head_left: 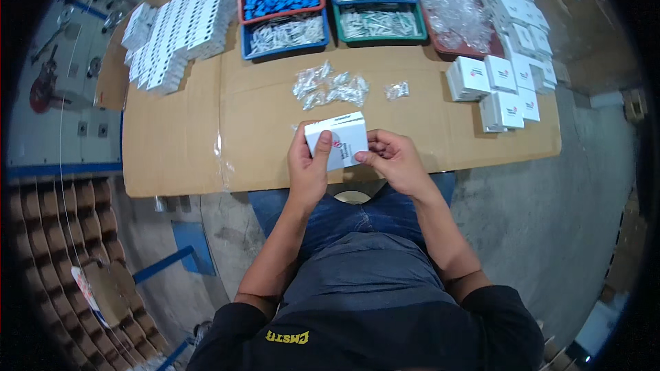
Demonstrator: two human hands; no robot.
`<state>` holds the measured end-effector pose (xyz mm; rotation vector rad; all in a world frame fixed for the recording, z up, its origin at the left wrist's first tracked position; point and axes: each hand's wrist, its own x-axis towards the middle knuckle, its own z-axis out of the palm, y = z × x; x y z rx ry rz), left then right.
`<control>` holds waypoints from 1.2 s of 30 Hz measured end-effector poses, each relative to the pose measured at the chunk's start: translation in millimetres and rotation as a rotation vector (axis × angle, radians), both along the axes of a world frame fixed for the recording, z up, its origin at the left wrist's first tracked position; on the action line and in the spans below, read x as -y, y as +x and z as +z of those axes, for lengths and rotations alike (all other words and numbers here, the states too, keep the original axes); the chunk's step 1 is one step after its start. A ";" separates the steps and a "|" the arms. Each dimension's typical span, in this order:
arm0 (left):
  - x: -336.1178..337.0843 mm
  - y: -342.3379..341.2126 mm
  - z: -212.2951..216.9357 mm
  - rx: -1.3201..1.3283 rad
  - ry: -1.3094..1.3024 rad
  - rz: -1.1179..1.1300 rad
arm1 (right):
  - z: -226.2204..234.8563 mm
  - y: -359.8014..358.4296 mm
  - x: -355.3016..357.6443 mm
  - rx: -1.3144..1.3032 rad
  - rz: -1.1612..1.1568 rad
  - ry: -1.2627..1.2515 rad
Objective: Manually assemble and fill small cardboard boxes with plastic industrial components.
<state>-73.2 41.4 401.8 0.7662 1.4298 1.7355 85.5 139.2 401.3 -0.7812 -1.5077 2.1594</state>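
Note:
A small white box (349,139) with printing on its face is held up over the near edge of the cardboard-covered table. My left hand (309,165) wraps its left side, thumb lying across the front. At the box's right edge, my right hand (395,161) pinches with thumb and bent fingers. Just beyond the hands lies a loose pile of small clear plastic bags (333,88) with whitish contents. A single bag (397,90) rests to the right of that pile.
Rows of white boxes (182,34) stand at the far left. Stacked white boxes (502,93) fill the right side. Along the back sit trays: blue pieces in a red tray (322,7), white pieces in a blue tray (249,55) and green tray (381,41), clear plastic in a dark red tray (450,50).

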 end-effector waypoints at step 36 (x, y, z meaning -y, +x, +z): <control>20.4 -65.0 -45.0 -0.405 -0.442 0.148 | -47.6 111.2 -162.3 1.151 -0.968 1.559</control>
